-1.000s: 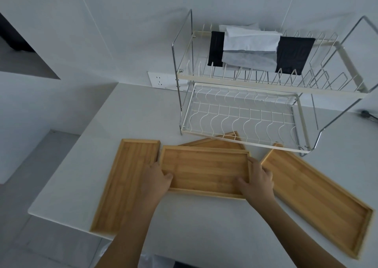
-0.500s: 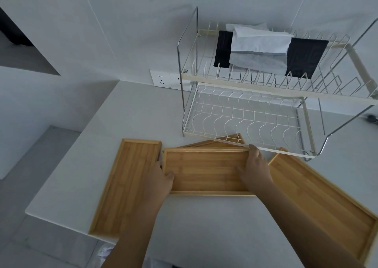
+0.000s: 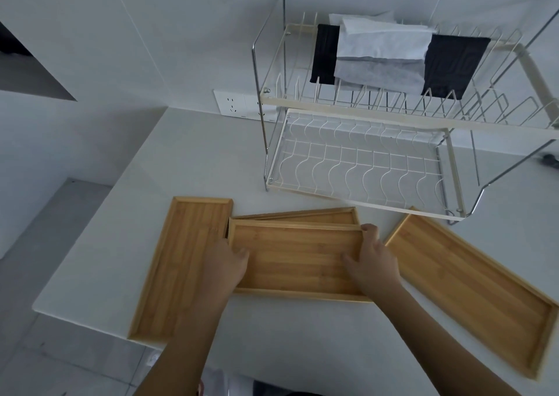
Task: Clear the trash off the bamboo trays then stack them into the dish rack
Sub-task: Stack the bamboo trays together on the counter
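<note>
Several bamboo trays lie on the white counter. My left hand (image 3: pixel 225 264) grips the left end of the middle bamboo tray (image 3: pixel 295 258), and my right hand (image 3: pixel 373 261) grips its right end. This tray rests partly over another tray (image 3: pixel 305 215) behind it. A long tray (image 3: pixel 181 267) lies to the left, and another long tray (image 3: pixel 472 286) lies angled to the right. No trash shows on any tray. The two-tier wire dish rack (image 3: pixel 360 166) stands behind the trays, its lower shelf bare.
Black and white cloths (image 3: pixel 393 57) hang over the rack's upper tier. A wall socket (image 3: pixel 239 108) sits left of the rack. The counter's left edge (image 3: pixel 99 211) drops to the floor. A cable (image 3: pixel 549 159) lies at far right.
Both hands have kept hold of the middle tray; its near edge has lifted slightly and the tray behind shows more. The view has shifted a little to the left.
</note>
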